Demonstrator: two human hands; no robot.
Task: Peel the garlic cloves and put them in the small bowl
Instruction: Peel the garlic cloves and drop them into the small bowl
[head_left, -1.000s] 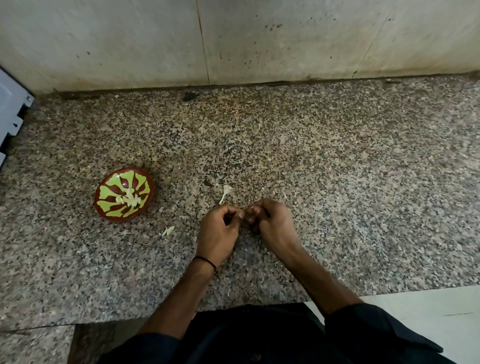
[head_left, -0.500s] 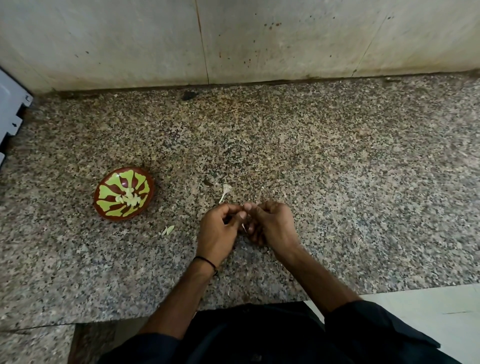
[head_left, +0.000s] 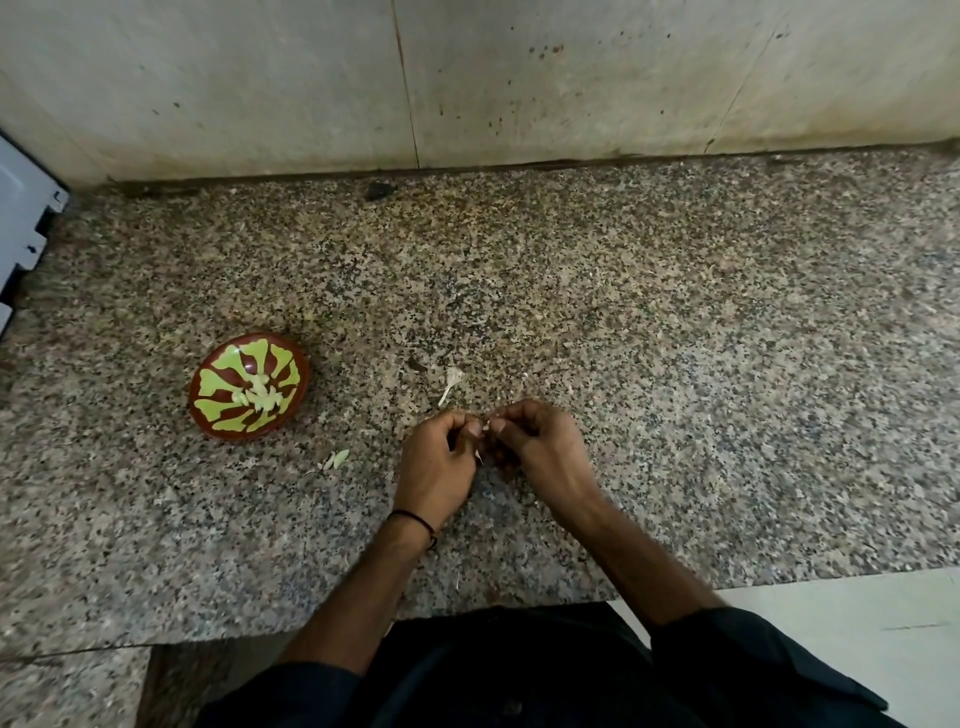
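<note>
My left hand and my right hand meet over the granite counter, fingers curled. Between their fingertips they pinch a small garlic clove; only a pale sliver of it shows. A small red bowl with a green pattern stands to the left, apart from my hands. Several peeled cloves lie in its middle.
A strip of garlic skin lies just beyond my hands. Another pale scrap lies between the bowl and my left hand. A stained wall bounds the counter at the back. A white metal object stands at the far left.
Both hands stay together at the same spot. The fingertips have shifted slightly around the clove, and a pale bit of it now shows between the thumbs.
</note>
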